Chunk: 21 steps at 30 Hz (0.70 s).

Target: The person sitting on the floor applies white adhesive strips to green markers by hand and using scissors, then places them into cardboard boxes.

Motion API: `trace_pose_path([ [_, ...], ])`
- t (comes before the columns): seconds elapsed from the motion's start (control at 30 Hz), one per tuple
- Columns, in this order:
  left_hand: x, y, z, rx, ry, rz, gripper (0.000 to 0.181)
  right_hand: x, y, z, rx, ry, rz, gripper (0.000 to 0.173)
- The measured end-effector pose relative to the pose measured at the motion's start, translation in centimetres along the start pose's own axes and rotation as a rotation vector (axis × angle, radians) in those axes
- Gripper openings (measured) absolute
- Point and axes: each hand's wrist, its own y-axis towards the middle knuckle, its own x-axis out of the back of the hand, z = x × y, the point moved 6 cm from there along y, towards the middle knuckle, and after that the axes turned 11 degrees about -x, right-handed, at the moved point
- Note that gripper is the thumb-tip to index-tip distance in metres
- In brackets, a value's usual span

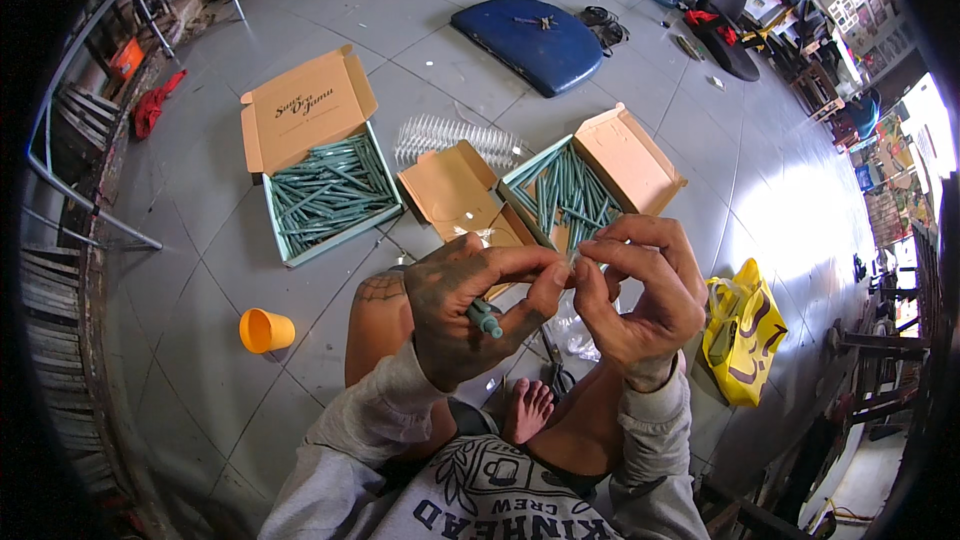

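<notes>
My left hand [480, 300] holds a green pen [484, 317] in its curled fingers, while its thumb and forefinger pinch a small clear piece [573, 264]. The fingertips of my right hand [645, 285] meet them on that same piece, too small to make out. Beyond my hands lies an open cardboard box [334, 246] full of green pens on the left. Another open box [512, 178] with green pens stands at the right, partly behind my right hand. Between them is a smaller open carton [442, 184] with clear bits in it.
Clear plastic spiky strips [450, 141] lie behind the carton. An orange cup [266, 331] stands at the left and a yellow bag [744, 337] at the right. Scissors [559, 375] lie near my foot. A blue cushion [529, 41] is farther off; a metal frame [97, 210] borders the left.
</notes>
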Motion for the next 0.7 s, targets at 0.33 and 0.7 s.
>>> trace_pose_path([
  [0.33, -0.20, 0.08, -0.16, -0.073, 0.068, 0.046, 0.018, -0.09, 0.06, -0.44, -0.002, 0.016, 0.005, 0.019],
  [0.7, 0.00, 0.23, -0.33, -0.048, 0.075, 0.053, 0.019, 0.20, -0.03, -0.09, -0.023, 0.061, -0.057, 0.019],
])
